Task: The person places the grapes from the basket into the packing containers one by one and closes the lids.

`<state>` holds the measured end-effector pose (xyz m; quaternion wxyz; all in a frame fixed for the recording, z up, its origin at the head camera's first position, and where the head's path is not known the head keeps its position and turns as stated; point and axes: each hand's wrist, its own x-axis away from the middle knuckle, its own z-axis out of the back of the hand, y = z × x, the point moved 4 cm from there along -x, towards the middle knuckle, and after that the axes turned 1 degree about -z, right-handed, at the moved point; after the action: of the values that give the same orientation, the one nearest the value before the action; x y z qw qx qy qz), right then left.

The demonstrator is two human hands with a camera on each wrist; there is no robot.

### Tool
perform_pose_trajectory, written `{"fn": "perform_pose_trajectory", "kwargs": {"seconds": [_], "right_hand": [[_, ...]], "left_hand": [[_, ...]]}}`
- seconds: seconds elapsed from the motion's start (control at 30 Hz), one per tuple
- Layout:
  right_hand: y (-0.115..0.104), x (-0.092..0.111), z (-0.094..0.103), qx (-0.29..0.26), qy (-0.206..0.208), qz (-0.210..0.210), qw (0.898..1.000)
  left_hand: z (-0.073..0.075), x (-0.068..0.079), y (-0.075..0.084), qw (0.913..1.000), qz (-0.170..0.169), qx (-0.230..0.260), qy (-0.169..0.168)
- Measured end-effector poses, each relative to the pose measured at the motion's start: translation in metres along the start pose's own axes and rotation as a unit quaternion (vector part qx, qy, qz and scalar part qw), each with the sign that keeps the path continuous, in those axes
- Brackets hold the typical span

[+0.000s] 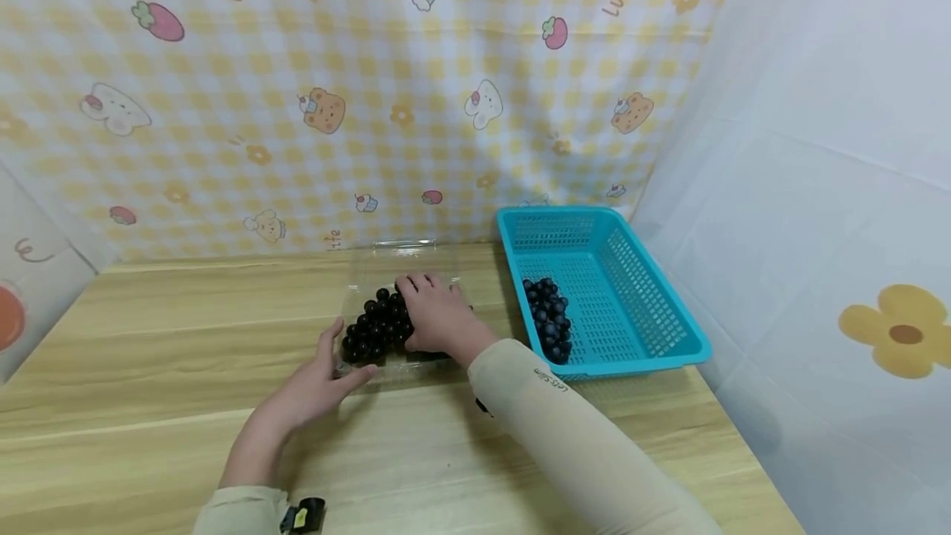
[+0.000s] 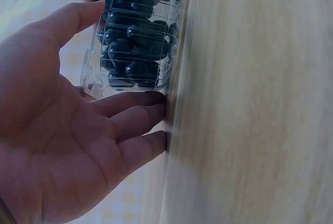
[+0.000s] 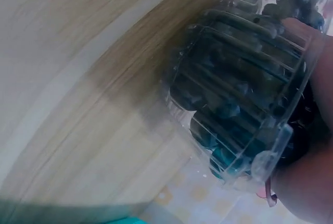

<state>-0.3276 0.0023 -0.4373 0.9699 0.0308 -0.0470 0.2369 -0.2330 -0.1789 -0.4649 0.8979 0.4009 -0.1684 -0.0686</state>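
Note:
A clear plastic clamshell box (image 1: 401,258) stands on the table with its lid raised at the back, and dark round grapes (image 1: 379,324) fill it. My right hand (image 1: 442,316) reaches in from above on the right side, its fingers and thumb curled round a bunch of these grapes. Part of that bunch is hidden beneath the palm. At the front left corner of the box is my left hand (image 1: 315,382), thumb and fingers spread. In the left wrist view its thumb lies at the box rim and its relaxed fingers lie along the side wall, low by the wood.
To the right of the box stands a blue plastic basket (image 1: 631,312), with a bunch of dark grapes (image 1: 548,320) along its left side. A checked curtain (image 1: 401,155) hangs behind the wooden table (image 1: 186,337), and a white sheet (image 1: 839,188) borders the right.

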Motion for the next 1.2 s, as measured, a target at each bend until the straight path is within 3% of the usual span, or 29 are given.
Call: {"fn": "perform_pose_trajectory", "kwargs": {"seconds": [0.4,0.77,1.2], "right_hand": [[-0.003,0.002,0.003,0.041,-0.011,0.010,0.999],[0.004,0.005,0.011,-0.053,-0.031,-0.028,0.998],[0.005,-0.005,0.005,-0.042,0.006,-0.042,0.998]], "left_hand": [[0.000,-0.002,-0.002,1.0000,-0.004,0.000,0.000],[0.000,-0.001,0.000,1.0000,0.003,0.003,-0.004],[-0.001,0.000,0.003,1.0000,0.002,-0.008,0.000]]}}
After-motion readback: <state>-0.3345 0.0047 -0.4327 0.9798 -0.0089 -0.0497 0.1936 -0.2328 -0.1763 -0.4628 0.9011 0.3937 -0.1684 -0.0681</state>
